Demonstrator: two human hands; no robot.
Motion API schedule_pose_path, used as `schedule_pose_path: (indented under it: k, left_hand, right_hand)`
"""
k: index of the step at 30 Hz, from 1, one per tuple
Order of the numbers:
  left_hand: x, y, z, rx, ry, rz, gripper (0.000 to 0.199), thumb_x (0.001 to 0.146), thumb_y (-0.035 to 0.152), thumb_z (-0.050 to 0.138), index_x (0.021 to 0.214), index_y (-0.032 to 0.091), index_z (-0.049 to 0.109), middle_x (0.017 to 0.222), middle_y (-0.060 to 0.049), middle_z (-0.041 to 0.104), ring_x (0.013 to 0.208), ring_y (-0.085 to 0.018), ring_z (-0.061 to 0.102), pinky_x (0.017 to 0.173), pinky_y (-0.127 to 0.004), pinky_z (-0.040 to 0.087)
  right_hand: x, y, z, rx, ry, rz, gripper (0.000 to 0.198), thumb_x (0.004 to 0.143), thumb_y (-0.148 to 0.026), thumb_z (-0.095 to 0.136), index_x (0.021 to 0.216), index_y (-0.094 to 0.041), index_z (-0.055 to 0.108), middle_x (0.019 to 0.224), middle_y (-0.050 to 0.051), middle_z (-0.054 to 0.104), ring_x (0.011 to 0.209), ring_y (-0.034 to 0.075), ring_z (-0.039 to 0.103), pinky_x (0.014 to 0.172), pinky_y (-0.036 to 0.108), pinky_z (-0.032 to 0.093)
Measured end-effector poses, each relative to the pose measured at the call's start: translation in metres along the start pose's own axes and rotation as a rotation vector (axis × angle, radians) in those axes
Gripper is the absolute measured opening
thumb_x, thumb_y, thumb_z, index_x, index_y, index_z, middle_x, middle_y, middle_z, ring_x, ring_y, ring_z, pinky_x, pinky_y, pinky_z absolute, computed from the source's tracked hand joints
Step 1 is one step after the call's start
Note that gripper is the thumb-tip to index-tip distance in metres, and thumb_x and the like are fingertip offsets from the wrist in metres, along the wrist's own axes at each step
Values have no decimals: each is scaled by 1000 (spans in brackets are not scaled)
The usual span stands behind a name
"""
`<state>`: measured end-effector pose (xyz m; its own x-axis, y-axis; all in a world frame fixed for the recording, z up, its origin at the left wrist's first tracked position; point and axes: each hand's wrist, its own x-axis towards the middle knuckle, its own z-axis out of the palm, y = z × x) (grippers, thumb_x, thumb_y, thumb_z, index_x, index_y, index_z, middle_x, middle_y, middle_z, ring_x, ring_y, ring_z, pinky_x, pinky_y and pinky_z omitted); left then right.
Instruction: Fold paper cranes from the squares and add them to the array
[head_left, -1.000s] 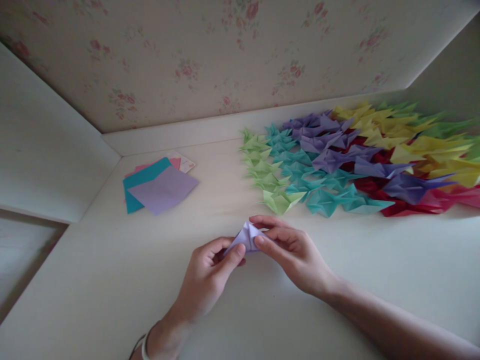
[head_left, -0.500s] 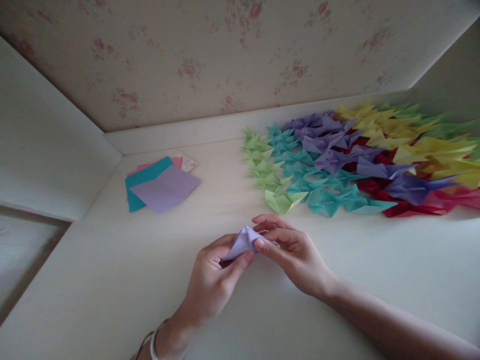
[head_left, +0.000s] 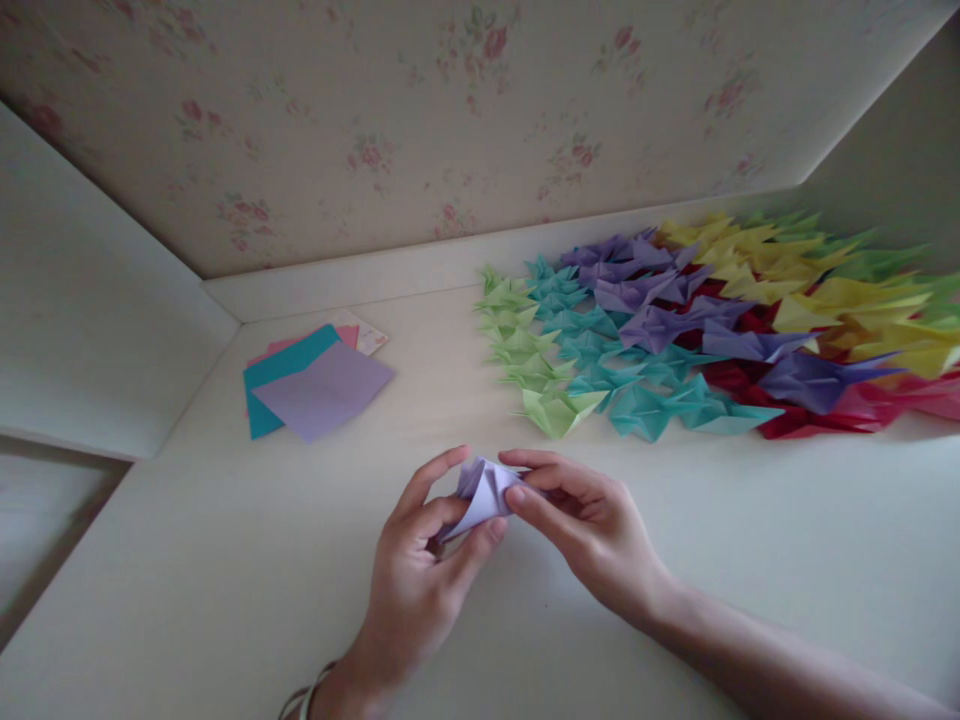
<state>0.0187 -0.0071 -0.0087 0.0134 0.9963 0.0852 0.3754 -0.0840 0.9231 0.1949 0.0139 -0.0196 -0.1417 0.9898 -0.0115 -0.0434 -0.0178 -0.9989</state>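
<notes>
A small lilac folded origami piece (head_left: 487, 490) is held between both hands, just above the white table. My left hand (head_left: 424, 560) grips its left flap between thumb and fingers, with the index finger raised behind it. My right hand (head_left: 589, 520) pinches the right side, thumb on the front face and fingers behind. The paper stands partly opened, with a pointed top and creases down its front. Its back and its right end are hidden by my fingers.
Loose square sheets lie at left: a lilac sheet (head_left: 326, 390) over a teal sheet (head_left: 289, 370), with pink and patterned paper beneath. Rows of folded origami in green (head_left: 559, 410), teal (head_left: 649, 412), purple (head_left: 814, 380), yellow and red fill the right back. A wallpapered wall (head_left: 420, 130) stands behind.
The left index finger has lifted off the paper, and the lilac piece's left side has spread wider. The view has shifted slightly.
</notes>
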Motion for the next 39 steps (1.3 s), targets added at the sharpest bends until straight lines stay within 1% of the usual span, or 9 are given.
schedule_pose_path:
  k: [4,9,18,21,24,26,30,34,39]
  left_hand:
    - [-2,2,5,-188,34,-114,14,84,32,73,82,18,69,148,-11,53,52,-5,59,48,-20,49]
    - [0,-6,8,-524,-28,-180,35,86,22,73,117,25,57,138,-9,63,89,-16,75,78,-24,59]
    - [1,-6,0,-424,-213,-235,34,94,28,62,128,26,65,138,-2,64,133,-22,52,113,-28,39]
    - [1,-4,1,-443,-252,-298,38,97,35,58,133,27,61,134,-3,66,121,-23,63,103,-30,51]
    - [1,-7,2,-368,-274,-339,46,98,44,52,139,23,55,103,-6,77,85,-20,75,74,-30,64]
    - [1,-8,3,-286,-270,-298,45,98,45,51,135,21,57,87,-5,76,70,-18,73,64,-27,63]
    - [1,-7,3,-269,-297,-265,35,99,45,46,120,20,59,87,-4,72,54,-13,66,49,-24,57]
    - [0,-2,1,-150,-291,-218,28,100,43,45,104,20,59,84,-4,71,57,-13,61,50,-22,49]
    - [1,0,1,38,-262,-170,26,101,43,43,100,21,57,64,1,64,58,-16,59,56,-25,43]
  right_hand:
    - [0,1,0,-19,41,-40,9,82,-31,76,79,-22,77,104,7,74,99,23,70,81,31,54]
    - [1,4,2,-33,76,-107,5,81,-27,77,79,-22,76,96,6,74,89,20,71,77,30,55]
    - [2,8,3,-9,97,-106,7,78,-24,80,84,-25,75,92,2,76,85,17,71,71,23,56]
    - [3,7,3,-16,98,-91,8,78,-25,80,84,-25,76,90,1,77,83,17,72,71,24,57]
    - [3,6,2,-48,103,-70,8,77,-26,80,84,-24,77,86,1,77,79,17,72,69,25,56]
    - [3,6,2,-33,88,-29,10,77,-28,80,85,-23,77,81,1,77,73,17,72,67,25,56]
    - [3,4,2,39,60,67,15,75,-33,82,81,-21,75,73,0,76,66,16,71,60,25,55]
    - [5,3,2,106,-5,161,16,73,-31,82,78,-20,70,67,-1,74,63,16,70,57,25,54]
    - [4,7,7,152,-62,177,24,71,-28,83,87,-21,68,81,2,78,75,20,75,68,29,59]
